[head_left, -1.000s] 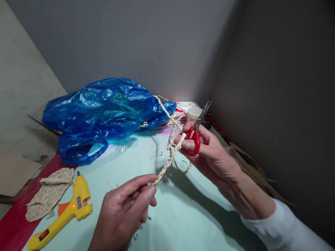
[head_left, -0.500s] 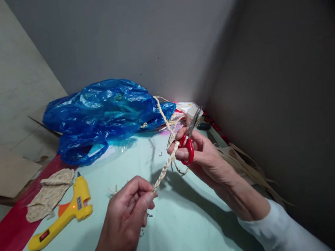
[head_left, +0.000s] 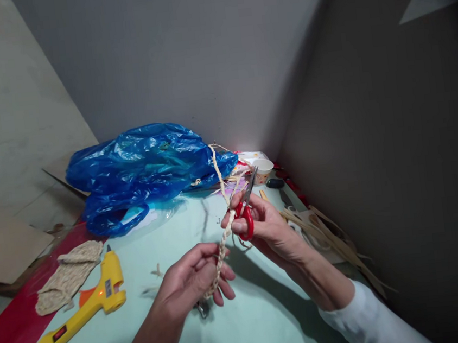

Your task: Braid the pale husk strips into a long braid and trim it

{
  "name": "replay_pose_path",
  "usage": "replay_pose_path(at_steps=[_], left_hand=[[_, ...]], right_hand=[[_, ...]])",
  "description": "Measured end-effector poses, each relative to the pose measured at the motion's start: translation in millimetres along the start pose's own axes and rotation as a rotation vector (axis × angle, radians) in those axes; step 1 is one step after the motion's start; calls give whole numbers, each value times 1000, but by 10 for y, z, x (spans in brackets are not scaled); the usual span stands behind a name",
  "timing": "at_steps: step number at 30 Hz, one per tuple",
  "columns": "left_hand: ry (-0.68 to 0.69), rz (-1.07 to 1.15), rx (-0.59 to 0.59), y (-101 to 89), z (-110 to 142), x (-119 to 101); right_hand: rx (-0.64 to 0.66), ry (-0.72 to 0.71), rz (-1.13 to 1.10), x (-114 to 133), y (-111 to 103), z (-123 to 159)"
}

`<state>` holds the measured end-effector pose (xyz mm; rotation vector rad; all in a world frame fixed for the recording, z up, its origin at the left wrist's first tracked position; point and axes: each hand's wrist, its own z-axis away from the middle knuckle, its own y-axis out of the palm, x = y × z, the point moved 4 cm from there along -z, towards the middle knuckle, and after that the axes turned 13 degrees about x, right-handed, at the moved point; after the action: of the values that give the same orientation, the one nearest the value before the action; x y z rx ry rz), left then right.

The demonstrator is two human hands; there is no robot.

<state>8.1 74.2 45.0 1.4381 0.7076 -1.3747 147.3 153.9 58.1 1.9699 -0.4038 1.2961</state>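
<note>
A pale braided straw cord [head_left: 223, 243] runs from my left hand [head_left: 193, 279] up past my right hand [head_left: 265, 227] toward the blue bag. My left hand is closed loosely round the cord's lower end, palm up, fingers curled. My right hand grips red-handled scissors [head_left: 245, 213], blades pointing up and away, and also pinches the cord between thumb and finger. Both hands hover above a pale green table cover [head_left: 253, 322].
A crumpled blue plastic bag [head_left: 142, 167] lies at the back. A yellow glue gun [head_left: 85, 306] and a woven straw piece [head_left: 68, 273] lie at the left by a red strip [head_left: 8, 331]. A small cup [head_left: 262, 169] and straw strips [head_left: 330, 237] sit along the right wall.
Both hands came closer together and lower in view. My left hand turned palm up and slid along the cord. The scissors moved left with my right hand.
</note>
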Motion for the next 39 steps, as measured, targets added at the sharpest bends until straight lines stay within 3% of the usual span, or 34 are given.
replay_pose_path(at_steps=[9,15,18,21,29,39], left_hand=[[32,-80,-10,109,-77,-64],[110,-161,-165,-20,-29,-92],[146,-142,-225,-90,9,-90],[158,-123,-263,-133,46,-89],[155,-143,-293,-130,112,-113],[211,-341,-383,-176,119,-129]], right_hand=[[129,46,73,-16,121,16],[-12,22,695,249,29,82],[99,44,1079,359,127,153],[231,50,1328,374,266,229],[261,74,1549,281,390,224],[308,35,1866,293,507,231]])
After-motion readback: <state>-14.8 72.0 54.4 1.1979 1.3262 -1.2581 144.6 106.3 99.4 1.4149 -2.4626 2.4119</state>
